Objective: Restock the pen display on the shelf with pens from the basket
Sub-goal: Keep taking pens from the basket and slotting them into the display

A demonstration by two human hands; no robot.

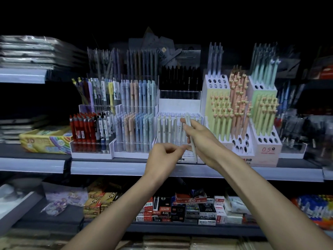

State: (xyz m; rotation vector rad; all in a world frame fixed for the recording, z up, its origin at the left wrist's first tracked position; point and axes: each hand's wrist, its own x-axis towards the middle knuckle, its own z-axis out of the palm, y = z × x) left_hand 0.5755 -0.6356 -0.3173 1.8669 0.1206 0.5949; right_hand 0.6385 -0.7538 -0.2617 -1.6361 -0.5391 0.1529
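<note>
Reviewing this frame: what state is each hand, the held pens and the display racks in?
right hand: grips pale pens, which are tilted
left hand: fingers curled beside those pens; hold unclear
white rack: partly filled, many holes empty
pastel holder: front holes empty

Right hand (pixel 198 136) gripping pale pens (pixel 194 150), white pen display (pixel 167 141) behind; left hand (pixel 162 157) curled, fingertips just beside the pens

One wide-angle view is taken from the head, faced forward and slightly down at the shelf (pixel 108 168) from close by; straight lines are bowed toward the edges.
</note>
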